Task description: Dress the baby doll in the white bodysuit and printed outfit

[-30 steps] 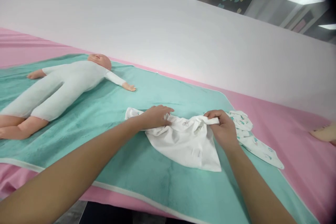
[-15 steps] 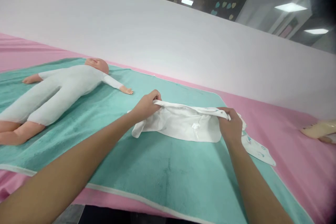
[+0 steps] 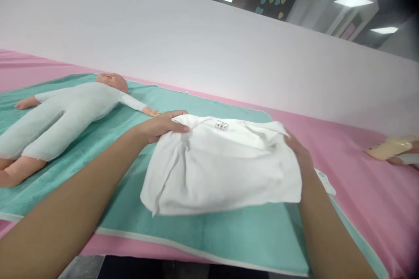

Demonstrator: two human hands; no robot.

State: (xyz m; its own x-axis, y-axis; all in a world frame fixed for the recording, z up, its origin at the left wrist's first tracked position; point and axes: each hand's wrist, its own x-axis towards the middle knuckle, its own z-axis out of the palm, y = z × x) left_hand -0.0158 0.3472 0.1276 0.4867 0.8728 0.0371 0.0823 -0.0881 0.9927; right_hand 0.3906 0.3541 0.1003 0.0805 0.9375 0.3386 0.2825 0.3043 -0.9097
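Note:
A white baby garment [image 3: 222,165] with a small printed label hangs lifted above the teal towel [image 3: 209,235]. My left hand [image 3: 162,124] is closed on its upper left corner. My right hand [image 3: 299,154] grips the upper right edge, its fingers mostly hidden behind the cloth. A baby doll [image 3: 68,111] in a pale one-piece lies on its back on the towel to the left, one arm stretched toward my left hand.
The towel lies on a pink sheet [image 3: 366,196]. A patterned white cloth [image 3: 325,181] peeks out beside my right wrist. A white partition [image 3: 209,52] runs along the far side. Another doll's foot [image 3: 391,148] shows at the right edge.
Both hands have lifted the white garment off the towel and drawn it toward me; it now hangs spread and covers most of the patterned cloth from view.

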